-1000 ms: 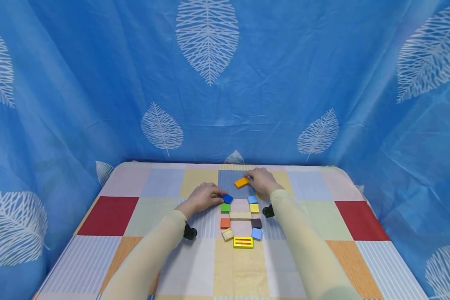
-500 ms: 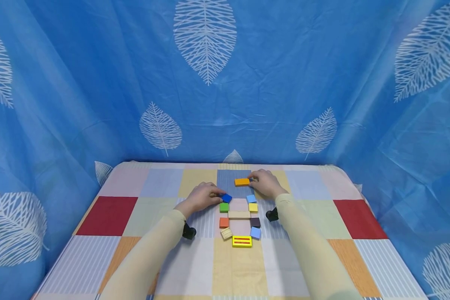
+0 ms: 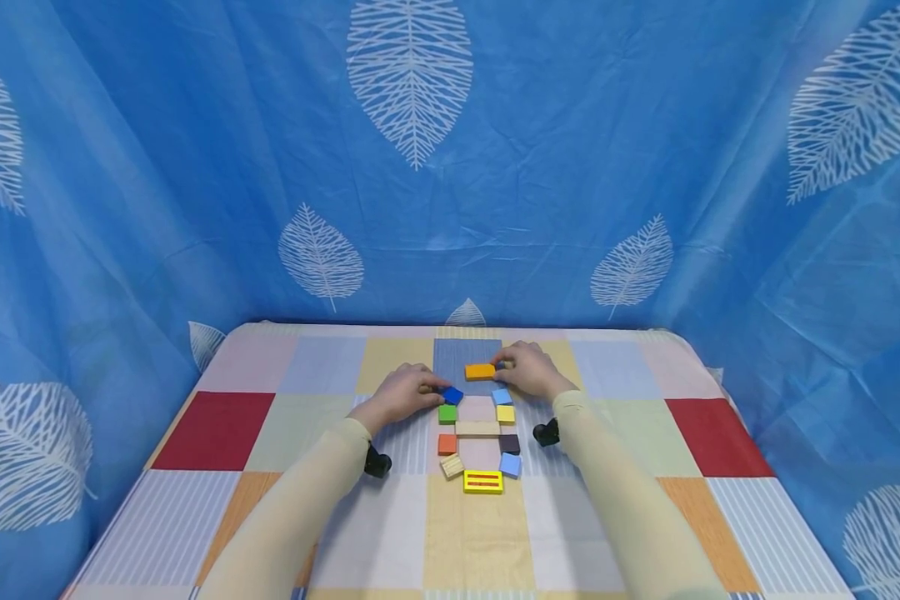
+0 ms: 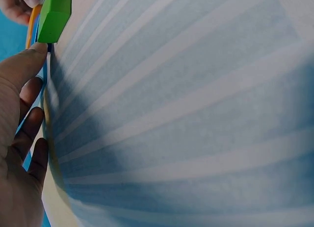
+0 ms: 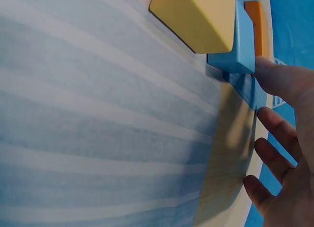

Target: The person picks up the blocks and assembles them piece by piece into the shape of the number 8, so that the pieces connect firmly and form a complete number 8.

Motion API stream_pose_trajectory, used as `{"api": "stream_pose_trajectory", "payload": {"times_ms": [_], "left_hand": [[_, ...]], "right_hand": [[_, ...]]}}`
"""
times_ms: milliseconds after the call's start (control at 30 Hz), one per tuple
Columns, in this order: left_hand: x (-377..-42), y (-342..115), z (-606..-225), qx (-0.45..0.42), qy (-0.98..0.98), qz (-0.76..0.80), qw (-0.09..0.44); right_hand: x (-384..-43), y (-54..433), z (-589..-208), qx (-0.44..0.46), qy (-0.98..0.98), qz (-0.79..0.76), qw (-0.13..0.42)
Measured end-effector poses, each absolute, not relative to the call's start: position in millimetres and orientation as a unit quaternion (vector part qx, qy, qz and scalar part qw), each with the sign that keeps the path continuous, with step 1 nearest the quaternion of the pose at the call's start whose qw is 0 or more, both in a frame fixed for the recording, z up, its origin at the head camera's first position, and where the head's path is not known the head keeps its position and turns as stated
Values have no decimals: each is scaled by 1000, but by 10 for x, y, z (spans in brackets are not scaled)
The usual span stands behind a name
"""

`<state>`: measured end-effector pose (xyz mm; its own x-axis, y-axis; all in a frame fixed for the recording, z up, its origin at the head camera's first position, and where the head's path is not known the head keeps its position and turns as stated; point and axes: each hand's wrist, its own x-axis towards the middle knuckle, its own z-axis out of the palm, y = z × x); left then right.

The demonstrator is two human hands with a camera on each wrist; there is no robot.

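My right hand (image 3: 531, 369) pinches the right end of an orange block (image 3: 480, 372), which lies crosswise at the far end of an outline of small blocks. With thumb and fingertips, my left hand (image 3: 403, 392) holds a dark blue block (image 3: 452, 396) turned at an angle behind a green block (image 3: 447, 414). In the left wrist view the green block (image 4: 55, 16) hides most of the blue one. Beside the orange block (image 5: 260, 26), the right wrist view has a light blue block (image 5: 240, 45) and a yellow block (image 5: 198, 21) close together.
A plain wooden bar (image 3: 477, 429) spans the outline's middle. Nearer lie an orange-red block (image 3: 447, 444), a black block (image 3: 509, 444), a ridged wooden block (image 3: 452, 466), a light blue block (image 3: 511, 465) and a yellow block with red stripes (image 3: 483, 482). A blue curtain (image 3: 495, 208) hangs behind the table.
The orange block has turned from slanted to crosswise, then come slightly nearer and left with my right hand. My left hand and the dark blue block have stayed almost still.
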<state>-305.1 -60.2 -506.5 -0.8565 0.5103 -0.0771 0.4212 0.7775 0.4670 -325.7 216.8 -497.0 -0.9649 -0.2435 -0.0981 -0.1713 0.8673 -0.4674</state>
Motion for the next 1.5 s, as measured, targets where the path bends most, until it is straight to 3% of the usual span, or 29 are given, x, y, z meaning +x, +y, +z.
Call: {"api": "stream_pose_trajectory", "payload": {"times_ms": [1500], "left_hand": [[-3061, -559, -5051, 234, 938, 231, 109]], "right_hand": [[-3180, 2100, -4873, -76, 948, -277, 135]]}}
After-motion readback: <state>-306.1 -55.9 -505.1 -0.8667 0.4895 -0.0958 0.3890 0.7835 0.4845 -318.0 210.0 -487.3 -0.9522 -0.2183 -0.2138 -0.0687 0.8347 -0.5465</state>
